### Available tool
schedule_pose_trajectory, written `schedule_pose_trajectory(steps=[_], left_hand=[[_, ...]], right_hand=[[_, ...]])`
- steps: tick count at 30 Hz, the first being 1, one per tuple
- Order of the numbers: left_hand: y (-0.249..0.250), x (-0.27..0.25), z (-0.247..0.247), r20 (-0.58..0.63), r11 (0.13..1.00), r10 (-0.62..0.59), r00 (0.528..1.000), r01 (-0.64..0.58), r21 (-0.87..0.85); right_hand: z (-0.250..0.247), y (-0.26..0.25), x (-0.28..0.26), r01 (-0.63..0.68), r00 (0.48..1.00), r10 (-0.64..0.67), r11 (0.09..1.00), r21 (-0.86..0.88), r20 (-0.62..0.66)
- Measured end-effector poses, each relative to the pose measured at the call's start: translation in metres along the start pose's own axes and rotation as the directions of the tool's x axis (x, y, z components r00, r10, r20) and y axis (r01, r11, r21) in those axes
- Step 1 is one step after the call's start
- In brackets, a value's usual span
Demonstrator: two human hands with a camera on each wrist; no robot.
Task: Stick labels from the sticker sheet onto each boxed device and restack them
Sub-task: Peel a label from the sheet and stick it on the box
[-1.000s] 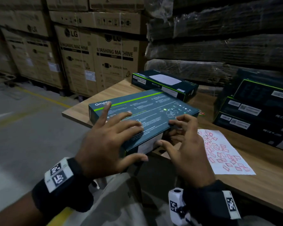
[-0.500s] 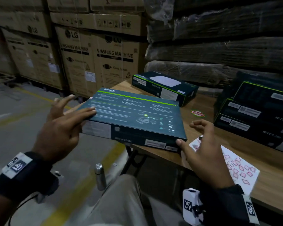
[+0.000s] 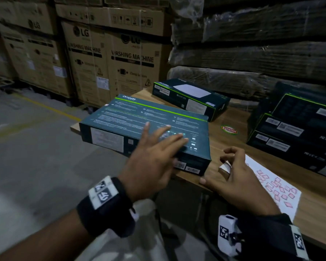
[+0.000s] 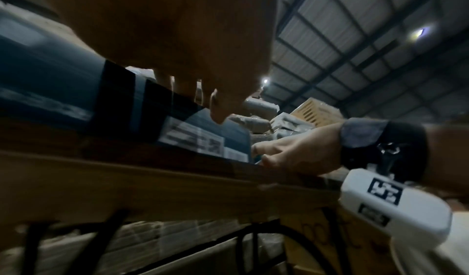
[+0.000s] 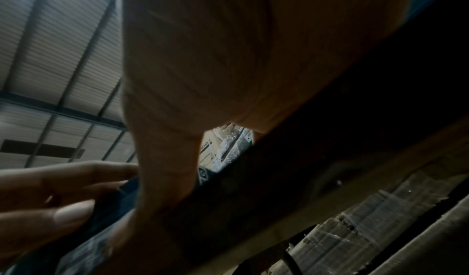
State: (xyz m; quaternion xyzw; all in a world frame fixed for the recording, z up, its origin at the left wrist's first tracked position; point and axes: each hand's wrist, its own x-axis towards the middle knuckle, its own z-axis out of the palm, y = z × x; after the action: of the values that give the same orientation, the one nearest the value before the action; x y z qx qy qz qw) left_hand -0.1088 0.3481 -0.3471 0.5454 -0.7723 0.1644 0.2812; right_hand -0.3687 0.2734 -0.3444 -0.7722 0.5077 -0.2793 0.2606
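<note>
A flat teal device box point(image 3: 139, 117) lies on the near left corner of the wooden table point(image 3: 224, 147), overhanging its edge. My left hand point(image 3: 158, 147) rests flat on the box's top near its right end, fingers straight. In the left wrist view the same box point(image 4: 50, 78) runs under that hand point(image 4: 190, 38). My right hand point(image 3: 233, 176) hovers just right of the box, fingers curled over the raised near corner of the white sticker sheet point(image 3: 271, 185) with its red labels. The thumb points left along the table edge. Whether it grips the corner is hidden.
A second dark box point(image 3: 192, 97) lies at the table's far side. A stack of dark boxes point(image 3: 294, 132) fills the right. A round red-green sticker point(image 3: 229, 129) marks the tabletop. Washing-machine cartons point(image 3: 120, 59) and wrapped cardboard stacks point(image 3: 252, 53) stand behind.
The box, held up and turned by both hands, now lies on the table. My left hand moved from its left end onto its top. My right hand let go and shifted to the sheet.
</note>
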Motion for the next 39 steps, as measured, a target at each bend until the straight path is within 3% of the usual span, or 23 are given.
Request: schedule_pose_trajectory(steps=[4,13,19,24,28,31,36,39], left_hand=[[0.028,0.018,0.022,0.089,0.994,-0.041,0.995,0.032,0.101],[0.01,0.008,0.005,-0.05,0.979,-0.124,0.991,0.115,-0.167],[0.009,0.005,-0.003,-0.144,0.963,-0.237,0.961,0.212,-0.169],[0.007,0.0,-0.006,-0.203,0.953,-0.22,0.954,0.165,-0.255],[-0.013,-0.015,-0.025,-0.158,0.931,-0.164,0.974,0.1,-0.351],[-0.029,-0.029,-0.042,-0.101,0.909,-0.136,0.986,0.084,-0.407],[-0.039,-0.055,-0.047,-0.093,0.852,-0.246,0.965,0.169,-0.495],[-0.044,-0.059,-0.046,-0.065,0.795,-0.241,0.968,0.159,-0.585]], right_hand=[[-0.008,0.015,-0.001,0.002,1.0,-0.002,1.0,0.004,0.002],[-0.022,0.029,-0.008,0.005,0.993,-0.006,1.0,-0.006,-0.117],[-0.027,0.016,-0.014,0.089,0.978,-0.071,0.992,0.084,-0.195],[-0.026,-0.003,-0.018,0.141,0.962,-0.098,0.977,0.157,-0.253],[-0.023,-0.012,-0.021,0.22,0.953,-0.161,0.951,0.219,-0.257],[-0.017,-0.017,-0.02,0.289,0.927,-0.241,0.948,0.137,-0.289],[0.001,-0.025,-0.014,0.369,0.89,-0.336,0.928,0.055,-0.308],[0.01,-0.036,-0.014,0.394,0.888,-0.357,0.916,0.081,-0.29]])
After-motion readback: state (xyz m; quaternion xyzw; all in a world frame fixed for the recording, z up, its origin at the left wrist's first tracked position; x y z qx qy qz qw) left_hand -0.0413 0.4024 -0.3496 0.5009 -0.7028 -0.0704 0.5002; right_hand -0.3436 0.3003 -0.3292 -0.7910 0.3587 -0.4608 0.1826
